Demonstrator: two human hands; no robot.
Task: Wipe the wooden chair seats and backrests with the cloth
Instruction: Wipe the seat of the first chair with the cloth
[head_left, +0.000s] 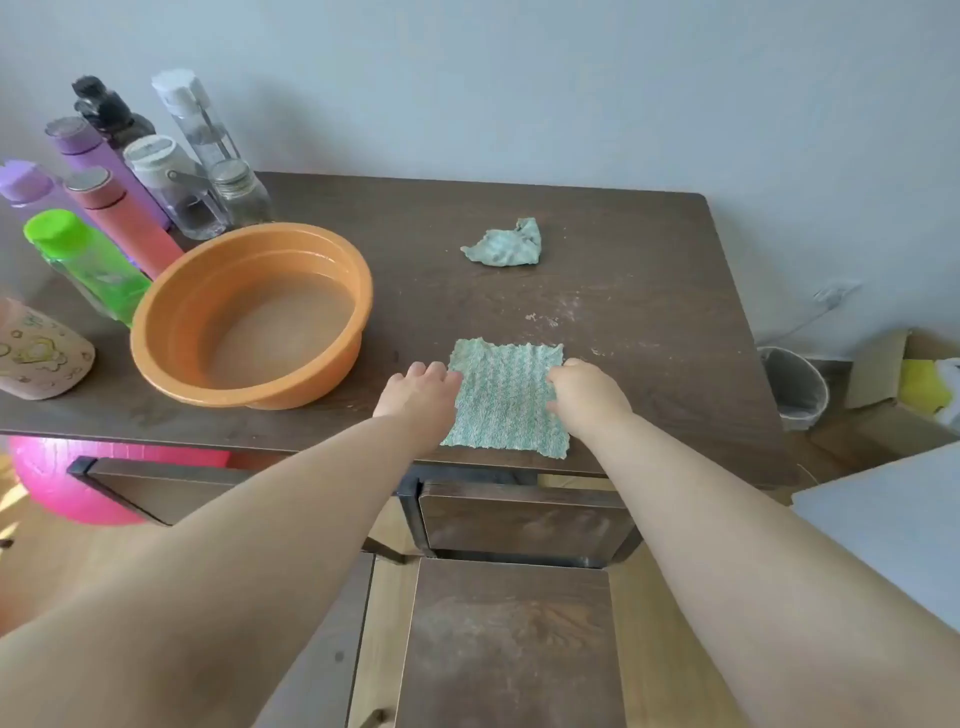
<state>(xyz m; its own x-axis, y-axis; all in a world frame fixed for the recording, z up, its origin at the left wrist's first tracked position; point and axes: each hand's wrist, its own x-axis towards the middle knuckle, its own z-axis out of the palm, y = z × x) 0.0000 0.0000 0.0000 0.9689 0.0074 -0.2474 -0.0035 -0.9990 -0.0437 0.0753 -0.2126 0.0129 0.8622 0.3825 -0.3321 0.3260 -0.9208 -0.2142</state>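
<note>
A green-and-white cloth (506, 397) lies spread flat near the front edge of the dark wooden table (649, 291). My left hand (421, 392) rests on its left edge with the fingers lying fairly straight. My right hand (587, 392) sits on its right edge, the fingers curled at the cloth's border. A second green cloth (504, 243) lies crumpled farther back. Below the table stands a wooden chair, its backrest (524, 522) and dusty seat (511, 649) facing me. Another chair's backrest (156, 486) shows at the left.
An orange basin (156, 317) holding water stands left of the cloth. Several bottles and jars (124, 208) crowd the table's back left corner. A pink ball (67, 488) lies under the table. A bin (792, 384) and a cardboard box (878, 374) stand at the right.
</note>
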